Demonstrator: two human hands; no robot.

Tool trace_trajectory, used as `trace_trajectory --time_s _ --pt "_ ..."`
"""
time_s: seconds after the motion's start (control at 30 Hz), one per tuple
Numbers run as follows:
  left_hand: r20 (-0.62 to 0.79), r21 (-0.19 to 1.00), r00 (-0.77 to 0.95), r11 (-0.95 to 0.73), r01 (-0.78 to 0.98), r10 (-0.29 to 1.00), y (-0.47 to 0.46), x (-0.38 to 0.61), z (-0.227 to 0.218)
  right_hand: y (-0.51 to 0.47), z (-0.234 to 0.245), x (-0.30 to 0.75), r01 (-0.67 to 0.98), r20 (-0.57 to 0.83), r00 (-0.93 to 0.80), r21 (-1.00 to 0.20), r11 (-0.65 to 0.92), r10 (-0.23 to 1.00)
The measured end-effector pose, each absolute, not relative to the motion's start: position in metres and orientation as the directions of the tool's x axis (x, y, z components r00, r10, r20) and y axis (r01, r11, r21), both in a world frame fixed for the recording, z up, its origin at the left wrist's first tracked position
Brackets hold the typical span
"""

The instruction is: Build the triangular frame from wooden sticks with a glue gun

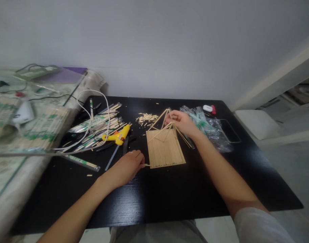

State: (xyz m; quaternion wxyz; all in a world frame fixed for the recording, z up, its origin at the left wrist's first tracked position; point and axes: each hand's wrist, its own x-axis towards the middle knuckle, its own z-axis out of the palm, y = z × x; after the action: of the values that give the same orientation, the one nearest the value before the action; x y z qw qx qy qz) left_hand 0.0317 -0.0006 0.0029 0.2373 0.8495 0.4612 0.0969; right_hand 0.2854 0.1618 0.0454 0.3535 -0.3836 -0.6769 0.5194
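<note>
A flat panel of wooden sticks [166,152] lies on the black table, with triangular frames of thin sticks [158,119] rising from its far part. My right hand [182,124] is closed on the upper part of this stick frame, fingers bent around it. Near the panel's front left corner my left hand [132,164] is closed, pinching a short piece of wooden stick [147,165] that points toward the corner. Whether that piece touches the panel I cannot tell. A yellow glue gun [117,135] lies beyond my left hand, beside a clear glue stick [111,158].
Behind the panel is a pile of short cut sticks [147,118]. Packaged chopsticks [98,126] and a white cable [107,111] cover the left. Plastic wrappers [201,121], a phone [229,131] and a white case [207,108] lie right. A glass-topped surface [7,175] adjoins at left.
</note>
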Motion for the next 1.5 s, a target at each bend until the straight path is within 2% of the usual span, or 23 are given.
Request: trace_trajectory --time_s 0.4,0.53,0.63,0.93,1.2,1.5 --pt "-0.038 0.508 0.549 -0.458 0.73 0.835 0.0 0.031 0.001 0.169 0.042 0.293 -0.013 -0.013 -0.509 -1.0 -0.023 0.861" --pt "-0.074 0.525 0.545 -0.432 0.733 0.835 0.001 0.032 0.005 0.169 0.042 0.294 -0.087 0.015 -0.508 -0.996 -0.034 0.861" --pt "-0.087 0.545 0.542 -0.415 0.729 0.836 0.002 0.032 0.009 0.17 0.04 0.294 -0.075 -0.001 -0.489 -0.996 -0.043 0.872" --pt "-0.047 0.563 0.54 -0.424 0.709 0.841 0.003 0.03 0.003 0.168 0.039 0.293 0.121 -0.008 -0.517 -0.991 0.064 0.856" --pt "-0.056 0.558 0.53 -0.414 0.719 0.846 0.003 0.032 0.003 0.168 0.04 0.29 0.141 0.038 -0.519 -0.982 0.13 0.854" --pt "-0.063 0.544 0.522 -0.41 0.733 0.85 0.003 0.033 0.003 0.174 0.027 0.288 0.202 0.181 -0.39 -0.94 0.276 0.903"
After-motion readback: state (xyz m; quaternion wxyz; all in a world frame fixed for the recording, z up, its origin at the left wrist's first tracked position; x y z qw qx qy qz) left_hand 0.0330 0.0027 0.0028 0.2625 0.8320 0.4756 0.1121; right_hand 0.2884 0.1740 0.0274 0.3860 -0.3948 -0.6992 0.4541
